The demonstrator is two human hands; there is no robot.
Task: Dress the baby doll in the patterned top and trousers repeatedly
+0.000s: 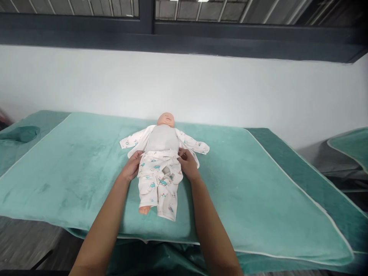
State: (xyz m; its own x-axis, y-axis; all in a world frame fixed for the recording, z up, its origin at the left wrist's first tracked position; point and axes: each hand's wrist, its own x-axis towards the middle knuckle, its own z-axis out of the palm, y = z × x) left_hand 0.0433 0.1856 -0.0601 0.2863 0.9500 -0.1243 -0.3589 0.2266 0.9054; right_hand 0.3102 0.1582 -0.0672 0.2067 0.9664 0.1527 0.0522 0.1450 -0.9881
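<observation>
your left hand [134, 165] and right hand [188, 164] pinch opposite sides of the waistband [159, 153] of printed trousers [151, 180] on a doll [162, 138] lying face-up between and beyond them; you seem to be settling the waist, calling for even, gentle tugs.

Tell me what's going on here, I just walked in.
A person is handling the printed pants on a baby doll, with the left hand and right hand at opposite sides of the waistband. The doll lies on its back on a green cover, its white shirt open in front. One foot shows below the pants.
</observation>
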